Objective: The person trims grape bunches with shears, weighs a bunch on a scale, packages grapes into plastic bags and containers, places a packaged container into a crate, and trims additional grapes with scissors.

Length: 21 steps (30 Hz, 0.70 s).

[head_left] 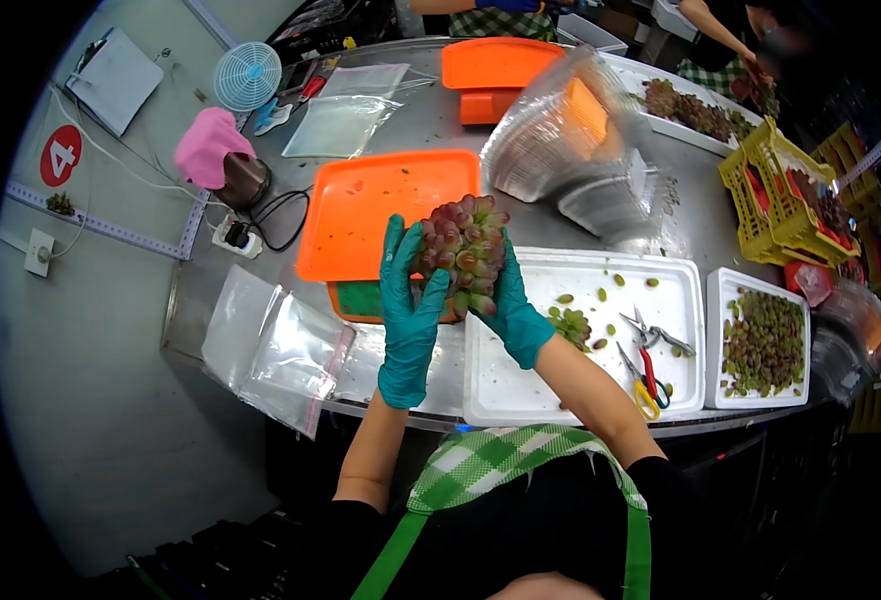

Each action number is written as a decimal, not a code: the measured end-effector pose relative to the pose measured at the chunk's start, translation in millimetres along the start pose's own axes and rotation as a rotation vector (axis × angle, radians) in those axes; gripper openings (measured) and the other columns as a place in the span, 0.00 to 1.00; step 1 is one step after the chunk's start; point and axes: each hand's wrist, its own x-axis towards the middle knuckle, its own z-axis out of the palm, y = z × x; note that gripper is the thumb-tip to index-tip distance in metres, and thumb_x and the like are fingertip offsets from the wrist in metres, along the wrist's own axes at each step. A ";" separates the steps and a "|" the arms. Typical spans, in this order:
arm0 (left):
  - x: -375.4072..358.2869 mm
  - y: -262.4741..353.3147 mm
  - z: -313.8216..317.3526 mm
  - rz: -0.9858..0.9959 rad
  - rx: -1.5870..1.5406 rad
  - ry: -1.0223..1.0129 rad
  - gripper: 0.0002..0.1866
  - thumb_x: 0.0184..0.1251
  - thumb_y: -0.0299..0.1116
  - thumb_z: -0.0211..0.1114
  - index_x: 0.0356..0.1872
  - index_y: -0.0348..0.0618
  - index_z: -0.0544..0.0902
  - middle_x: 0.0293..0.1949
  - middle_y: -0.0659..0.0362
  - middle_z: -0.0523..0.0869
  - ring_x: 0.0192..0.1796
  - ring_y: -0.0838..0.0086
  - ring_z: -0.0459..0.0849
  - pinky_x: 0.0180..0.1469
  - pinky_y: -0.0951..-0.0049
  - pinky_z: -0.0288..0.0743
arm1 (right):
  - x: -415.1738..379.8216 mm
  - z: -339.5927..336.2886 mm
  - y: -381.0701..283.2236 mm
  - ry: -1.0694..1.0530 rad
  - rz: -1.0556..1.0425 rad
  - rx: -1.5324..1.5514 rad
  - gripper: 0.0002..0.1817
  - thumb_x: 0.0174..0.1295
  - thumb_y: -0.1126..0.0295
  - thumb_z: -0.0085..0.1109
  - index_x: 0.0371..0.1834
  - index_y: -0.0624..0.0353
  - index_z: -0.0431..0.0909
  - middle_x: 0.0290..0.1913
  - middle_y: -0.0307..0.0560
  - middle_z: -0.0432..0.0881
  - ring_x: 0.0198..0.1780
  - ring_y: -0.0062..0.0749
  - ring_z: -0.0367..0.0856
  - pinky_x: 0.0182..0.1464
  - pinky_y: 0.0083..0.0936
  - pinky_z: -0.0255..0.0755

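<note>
A clump of reddish-green succulent rosettes is held up between my two hands, both in teal gloves. My left hand grips its left side, fingers pointing up, while my right hand closes around its right and lower side. Beneath and to the left is an orange weighing scale with a few plant crumbs on its pan. To the right lies a white foam tray. In it are a small green rosette, loose leaves, pruning shears and yellow-handled scissors.
A white box of succulent leaves stands right of the tray. Stacked clear plastic containers and a second orange scale are behind. Plastic bags lie front left; yellow crates sit right. Other people work across the table.
</note>
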 end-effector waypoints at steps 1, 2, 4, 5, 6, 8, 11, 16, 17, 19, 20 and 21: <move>2.6 -1.4 -8.3 -0.008 0.031 0.042 0.25 0.55 0.20 0.56 0.57 0.42 0.66 0.64 0.55 0.57 0.64 0.69 0.59 0.63 0.70 0.54 | 8.2 2.4 6.4 -0.008 0.001 0.013 0.32 0.59 0.44 0.40 0.61 0.50 0.57 0.60 0.44 0.63 0.58 0.36 0.65 0.60 0.34 0.61; 5.5 -6.4 -14.0 -0.009 0.054 0.087 0.25 0.56 0.20 0.56 0.57 0.42 0.66 0.64 0.55 0.57 0.64 0.70 0.59 0.63 0.70 0.53 | 15.1 4.0 8.5 0.023 0.020 0.001 0.32 0.59 0.44 0.40 0.61 0.51 0.57 0.60 0.44 0.63 0.59 0.37 0.65 0.61 0.35 0.60; 15.7 -20.3 -32.4 0.011 0.156 0.109 0.27 0.59 0.26 0.55 0.61 0.43 0.61 0.65 0.55 0.53 0.65 0.68 0.56 0.64 0.69 0.54 | 33.9 11.6 20.0 0.055 -0.043 -0.058 0.34 0.57 0.42 0.42 0.61 0.52 0.58 0.59 0.45 0.64 0.58 0.38 0.65 0.60 0.36 0.61; 20.5 -25.1 -38.2 -0.056 0.061 0.120 0.26 0.60 0.26 0.55 0.61 0.43 0.60 0.65 0.55 0.54 0.65 0.69 0.56 0.64 0.69 0.54 | 43.1 13.4 25.1 0.073 -0.076 -0.092 0.35 0.56 0.41 0.43 0.61 0.53 0.58 0.58 0.46 0.65 0.58 0.39 0.66 0.59 0.36 0.61; 26.6 -27.2 -41.8 -0.122 -0.037 0.132 0.26 0.60 0.27 0.55 0.61 0.42 0.60 0.64 0.55 0.55 0.65 0.69 0.55 0.63 0.69 0.54 | 52.8 13.0 28.2 0.067 -0.100 -0.073 0.32 0.58 0.46 0.46 0.61 0.52 0.59 0.57 0.45 0.66 0.57 0.36 0.67 0.59 0.33 0.62; 41.3 -32.4 -49.6 -0.207 -0.125 0.131 0.25 0.63 0.33 0.53 0.61 0.40 0.60 0.62 0.55 0.60 0.64 0.72 0.58 0.63 0.72 0.54 | 73.2 16.0 41.2 0.107 -0.287 -0.192 0.29 0.59 0.50 0.47 0.61 0.51 0.58 0.56 0.43 0.66 0.56 0.34 0.67 0.59 0.31 0.62; 72.4 -48.6 -68.6 -0.335 -0.234 0.124 0.25 0.65 0.37 0.51 0.60 0.38 0.60 0.60 0.56 0.62 0.62 0.73 0.61 0.62 0.74 0.55 | 94.7 16.0 54.7 0.132 -0.390 -0.306 0.27 0.62 0.58 0.48 0.63 0.49 0.55 0.58 0.40 0.62 0.58 0.30 0.62 0.61 0.27 0.58; 91.5 -94.7 -95.6 -0.445 -0.464 0.011 0.25 0.66 0.43 0.47 0.60 0.41 0.62 0.58 0.59 0.66 0.59 0.76 0.65 0.61 0.75 0.57 | 108.8 15.9 60.8 0.094 -0.426 -0.406 0.28 0.64 0.57 0.43 0.65 0.50 0.50 0.63 0.39 0.55 0.63 0.28 0.54 0.64 0.26 0.50; 95.1 -93.1 -99.2 -0.480 -0.468 -0.011 0.24 0.66 0.43 0.47 0.60 0.41 0.62 0.58 0.59 0.66 0.59 0.76 0.65 0.61 0.76 0.57 | 109.9 15.5 61.9 0.111 -0.433 -0.460 0.28 0.64 0.57 0.42 0.65 0.50 0.50 0.63 0.39 0.54 0.64 0.28 0.54 0.64 0.26 0.50; 97.6 -97.6 -103.0 -0.535 -0.471 -0.052 0.24 0.66 0.43 0.47 0.59 0.41 0.63 0.58 0.60 0.67 0.59 0.76 0.65 0.61 0.76 0.56 | 108.2 8.6 62.4 0.147 -0.445 -0.583 0.28 0.65 0.56 0.40 0.66 0.51 0.48 0.64 0.40 0.53 0.64 0.28 0.52 0.64 0.26 0.49; 100.6 -100.0 -106.3 -0.551 -0.459 -0.072 0.24 0.66 0.43 0.47 0.59 0.41 0.64 0.58 0.60 0.67 0.59 0.76 0.65 0.61 0.76 0.56 | 108.6 6.2 62.8 0.162 -0.450 -0.634 0.28 0.65 0.55 0.40 0.66 0.50 0.49 0.64 0.39 0.54 0.64 0.29 0.54 0.63 0.26 0.50; 102.5 -104.7 -107.0 -0.566 -0.455 -0.090 0.23 0.66 0.42 0.47 0.59 0.41 0.64 0.58 0.60 0.67 0.59 0.76 0.64 0.61 0.76 0.56 | 108.3 1.8 61.1 0.178 -0.454 -0.693 0.27 0.64 0.54 0.39 0.65 0.48 0.51 0.63 0.38 0.55 0.63 0.29 0.55 0.62 0.26 0.51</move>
